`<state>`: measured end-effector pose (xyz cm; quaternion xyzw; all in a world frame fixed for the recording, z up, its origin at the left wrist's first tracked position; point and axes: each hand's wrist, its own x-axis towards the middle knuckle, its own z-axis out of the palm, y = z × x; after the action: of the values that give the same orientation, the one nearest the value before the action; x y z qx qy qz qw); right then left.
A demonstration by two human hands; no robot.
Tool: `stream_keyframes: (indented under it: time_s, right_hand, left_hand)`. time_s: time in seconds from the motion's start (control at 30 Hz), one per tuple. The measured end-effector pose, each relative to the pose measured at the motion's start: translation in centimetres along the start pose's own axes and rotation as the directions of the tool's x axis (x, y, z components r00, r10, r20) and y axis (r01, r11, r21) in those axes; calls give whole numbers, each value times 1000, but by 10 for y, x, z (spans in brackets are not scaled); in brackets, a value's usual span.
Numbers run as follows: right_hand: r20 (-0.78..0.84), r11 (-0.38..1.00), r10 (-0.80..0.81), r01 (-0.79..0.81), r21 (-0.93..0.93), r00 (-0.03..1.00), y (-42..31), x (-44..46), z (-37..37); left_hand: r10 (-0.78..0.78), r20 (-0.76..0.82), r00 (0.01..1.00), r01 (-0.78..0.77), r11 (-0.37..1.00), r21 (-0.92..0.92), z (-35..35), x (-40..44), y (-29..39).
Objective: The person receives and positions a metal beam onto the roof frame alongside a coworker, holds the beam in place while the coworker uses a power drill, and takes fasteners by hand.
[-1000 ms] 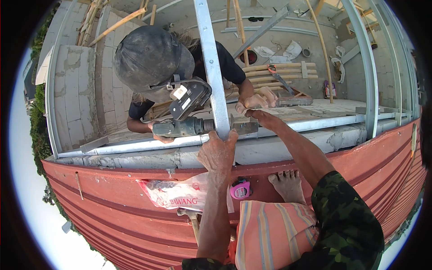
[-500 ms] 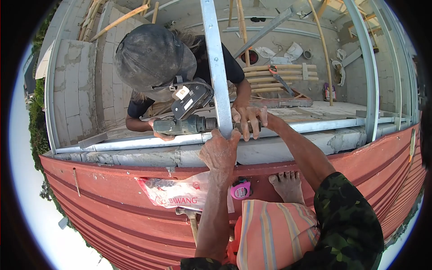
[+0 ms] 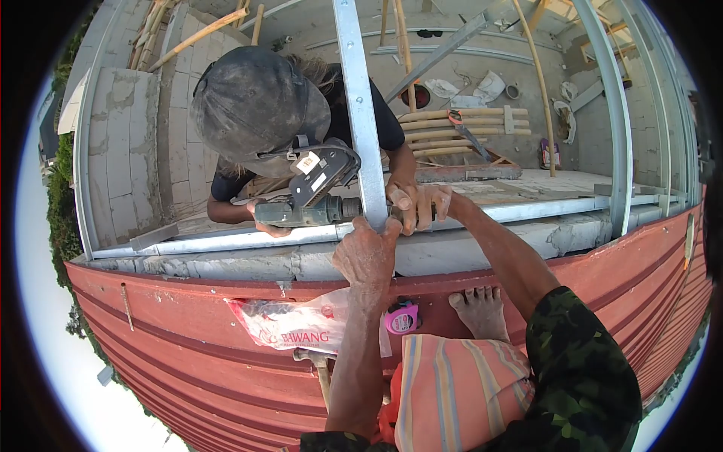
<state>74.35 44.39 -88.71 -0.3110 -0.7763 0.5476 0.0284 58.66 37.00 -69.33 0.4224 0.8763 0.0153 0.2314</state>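
My left hand [image 3: 366, 255] is closed around the lower end of an upright galvanized metal stud [image 3: 355, 90], where it meets the horizontal metal track [image 3: 286, 239]. On the stud's right side, my right hand [image 3: 435, 202] has its fingers bent against a co-worker's hand [image 3: 403, 197]. Between those fingers is a dark piece I cannot make out. The co-worker's other hand [image 3: 269, 223] grips a dark green power drill [image 3: 301, 212], its front end against the stud's left side. The stud hides what lies between drill and fingers.
The co-worker wears a dusty cap [image 3: 260, 102] with a black device [image 3: 325, 172], close to the stud. On the red metal roofing [image 3: 188, 324] lie a plastic bag [image 3: 297, 324], a pink tape measure [image 3: 402, 316] and a hammer [image 3: 320, 361]. A handsaw [image 3: 468, 135] rests on poles [image 3: 437, 134] beyond.
The co-worker's head device has shifted slightly right and up. Fingers at the stud's right side have moved a little. My left hand keeps its hold on the stud.
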Motion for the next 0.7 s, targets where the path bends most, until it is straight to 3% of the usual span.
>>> stream_keyframes:
  time_s: [0.7]
  right_hand:
    - [-16,998,37,-37,51,999,-1,0,-2]
  left_hand:
    - [39,-19,999,-38,999,19,1,1,-1]
